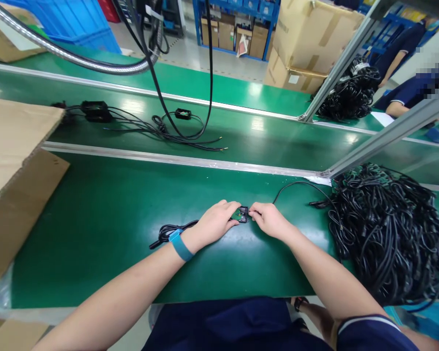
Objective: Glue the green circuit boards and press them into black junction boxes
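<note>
Navy clothing (219,326) lies below the left hand (215,223), whose fingers and thumb hold a small black box (244,214) with a green board (237,214) above the tabletop (106,234). Fingertips of the right hand (269,220) pinch narrowly at its right edge; what they grip is hidden. Beyond the fingers, a carton (282,73) bears an unreadable white label (293,78).

Bright; glare on worktop (285,135) (whitish patches); upper-right edge pixelated, perhaps blurred.

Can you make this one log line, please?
left hand: holding small black case | right hand: fingers at its right end, grip unclear | right side: black cable pile
</note>
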Motion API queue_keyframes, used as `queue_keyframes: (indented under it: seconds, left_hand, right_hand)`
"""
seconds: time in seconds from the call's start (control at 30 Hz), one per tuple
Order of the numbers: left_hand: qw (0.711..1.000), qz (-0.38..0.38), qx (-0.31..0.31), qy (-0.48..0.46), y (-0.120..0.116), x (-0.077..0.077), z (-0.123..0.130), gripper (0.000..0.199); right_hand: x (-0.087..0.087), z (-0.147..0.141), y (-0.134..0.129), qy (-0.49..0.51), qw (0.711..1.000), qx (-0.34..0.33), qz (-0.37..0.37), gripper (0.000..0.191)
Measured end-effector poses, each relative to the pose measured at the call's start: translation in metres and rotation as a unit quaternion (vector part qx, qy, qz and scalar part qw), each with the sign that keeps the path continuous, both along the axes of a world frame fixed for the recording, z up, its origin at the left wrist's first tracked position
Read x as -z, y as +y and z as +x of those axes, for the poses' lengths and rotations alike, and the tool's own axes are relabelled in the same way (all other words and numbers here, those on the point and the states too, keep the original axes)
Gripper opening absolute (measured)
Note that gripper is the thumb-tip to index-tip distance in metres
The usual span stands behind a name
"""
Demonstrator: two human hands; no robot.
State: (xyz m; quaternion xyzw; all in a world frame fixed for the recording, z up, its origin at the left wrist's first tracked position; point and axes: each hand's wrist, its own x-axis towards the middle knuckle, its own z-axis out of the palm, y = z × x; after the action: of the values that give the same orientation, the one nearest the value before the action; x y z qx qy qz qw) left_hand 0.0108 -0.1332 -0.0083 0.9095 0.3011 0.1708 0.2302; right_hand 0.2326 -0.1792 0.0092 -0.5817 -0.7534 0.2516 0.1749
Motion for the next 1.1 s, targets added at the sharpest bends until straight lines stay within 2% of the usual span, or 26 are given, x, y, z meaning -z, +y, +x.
queue_keyframes:
  seconds: [0.27,0.5,0.63,0.73,0.83,0.97,1.1]
  left_hand:
    - [1.0,0.026,0.014,0.01,-0.002,0.005,-0.004,0.042]
    - [0.998,0.035,0.009,0.048,0.001,0.001,-0.002,0.039]
    - [0.993,0.092,0.014,0.071,-0.002,0.005,-0.002,0.033]
    - [0.988,0.128,0.009,0.08,-0.004,0.012,-0.002,0.029]
    - [0.986,0.155,0.003,0.066,-0.004,0.017,-0.002,0.03]
    - [0.984,0.159,0.011,0.079,-0.002,0.015,-0.001,0.03]
    - [0.986,0.14,0.018,0.084,-0.001,0.011,0.0,0.033]
  right_hand:
    - [-0.005,-0.004,-0.005,-0.117,0.993,-0.023,0.015,0.021]
    - [-0.015,-0.003,0.001,-0.202,0.977,-0.059,0.042,0.027]
    - [-0.016,-0.006,0.001,-0.241,0.965,-0.082,0.06,0.027]
    - [-0.01,-0.004,0.0,-0.2,0.977,-0.063,0.045,0.023]
    - [-0.002,0.003,0.001,-0.104,0.994,-0.033,0.022,0.018]
    - [0.002,0.011,0.005,-0.004,1.0,0.003,-0.016,0.011]
    - [-0.001,0.013,0.009,0.044,0.997,0.022,-0.067,0.002]
